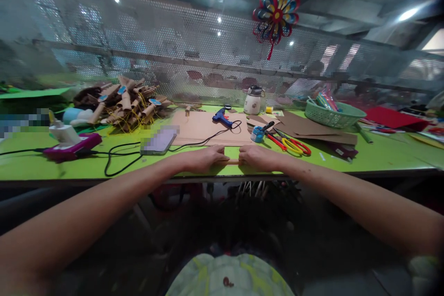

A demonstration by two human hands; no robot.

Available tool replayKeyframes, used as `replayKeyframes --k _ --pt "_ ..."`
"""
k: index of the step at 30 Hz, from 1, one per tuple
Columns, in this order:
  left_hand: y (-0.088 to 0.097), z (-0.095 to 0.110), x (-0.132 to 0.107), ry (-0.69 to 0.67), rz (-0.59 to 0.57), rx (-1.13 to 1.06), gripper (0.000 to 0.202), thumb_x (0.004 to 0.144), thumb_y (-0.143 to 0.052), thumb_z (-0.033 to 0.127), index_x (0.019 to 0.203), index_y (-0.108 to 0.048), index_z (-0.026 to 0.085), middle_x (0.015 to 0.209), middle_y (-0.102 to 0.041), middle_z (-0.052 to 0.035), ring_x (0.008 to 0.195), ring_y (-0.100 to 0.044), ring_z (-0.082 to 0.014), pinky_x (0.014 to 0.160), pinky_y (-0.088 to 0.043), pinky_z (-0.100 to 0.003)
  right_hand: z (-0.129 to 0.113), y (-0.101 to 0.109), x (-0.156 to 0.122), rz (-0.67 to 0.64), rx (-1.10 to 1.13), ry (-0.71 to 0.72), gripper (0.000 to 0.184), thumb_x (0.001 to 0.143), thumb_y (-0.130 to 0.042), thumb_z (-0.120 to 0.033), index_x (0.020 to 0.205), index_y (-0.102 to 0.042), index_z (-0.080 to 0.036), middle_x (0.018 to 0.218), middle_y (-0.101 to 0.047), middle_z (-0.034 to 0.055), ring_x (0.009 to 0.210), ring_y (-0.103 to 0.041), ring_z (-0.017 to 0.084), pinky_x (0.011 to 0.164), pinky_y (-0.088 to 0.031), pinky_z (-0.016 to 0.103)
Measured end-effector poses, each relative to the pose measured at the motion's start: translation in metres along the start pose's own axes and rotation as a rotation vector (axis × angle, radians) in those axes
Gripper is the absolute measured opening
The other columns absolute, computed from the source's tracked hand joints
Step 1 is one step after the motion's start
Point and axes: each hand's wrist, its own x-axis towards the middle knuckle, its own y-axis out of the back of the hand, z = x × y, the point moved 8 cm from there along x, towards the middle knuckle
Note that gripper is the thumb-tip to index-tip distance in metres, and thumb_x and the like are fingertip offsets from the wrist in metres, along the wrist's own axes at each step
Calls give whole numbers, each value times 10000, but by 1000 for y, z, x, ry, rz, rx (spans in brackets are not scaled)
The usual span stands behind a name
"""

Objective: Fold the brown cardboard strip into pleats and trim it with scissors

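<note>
Both my hands rest at the near edge of a green table (381,155). Between them lies a thin rolled brown cardboard stick (233,162). My left hand (204,157) is closed over its left end, fingers curled down on it. My right hand (258,156) is closed over its right end in the same way. Only a short bare stretch of the stick shows between the hands. A flat sheet of brown cardboard (204,127) lies just beyond my knuckles.
A blue glue gun (222,116) with black cord, a tape roll (257,134), red and yellow scissors (293,144), a phone (159,141), a pile of rolled cardboard pieces (126,101), a green basket (333,114), a jar (254,100), a mesh screen behind.
</note>
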Motion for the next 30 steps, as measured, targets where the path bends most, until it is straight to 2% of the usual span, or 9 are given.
replayKeyframes --k 4,8,12,18,25,30 --pt "-2 6 11 18 46 110 180 800 -503 131 886 -659 151 846 -552 -68 740 -522 -172 676 -397 -264 -4 -1 11 -46 -135 -78 233 904 -481 -239 863 -675 -116 821 -647 110 736 -579 182 622 -339 259" --pt "-7 2 25 155 172 233 208 866 -460 197 803 -645 124 780 -578 -89 692 -534 -188 641 -397 -291 -10 3 19 -18 -206 -140 310 930 -431 -273 862 -684 -108 824 -667 138 757 -610 218 610 -343 274" --pt "-11 -2 24 199 249 190 196 884 -454 211 792 -608 134 812 -578 -82 746 -537 -184 648 -392 -276 -8 5 16 -5 -149 -162 323 933 -431 -321 891 -677 -116 860 -669 134 799 -615 226 633 -359 272" --pt "-9 1 15 112 191 84 144 872 -445 146 899 -585 126 876 -541 -76 803 -507 -179 714 -394 -271 -6 2 6 -40 -83 -40 143 870 -486 -137 915 -619 -112 904 -623 109 805 -566 192 665 -355 264" --pt "-6 5 8 33 94 66 237 775 -464 47 953 -596 129 907 -508 -80 817 -485 -183 731 -391 -269 -10 1 -3 24 -39 51 115 881 -468 -106 930 -572 -111 937 -557 101 839 -498 182 724 -365 272" --pt "-4 5 4 11 96 68 295 759 -446 24 969 -614 145 890 -502 -73 817 -475 -183 727 -380 -271 -7 -1 -10 61 10 48 107 880 -458 -101 913 -556 -132 927 -526 86 842 -466 182 724 -361 274"
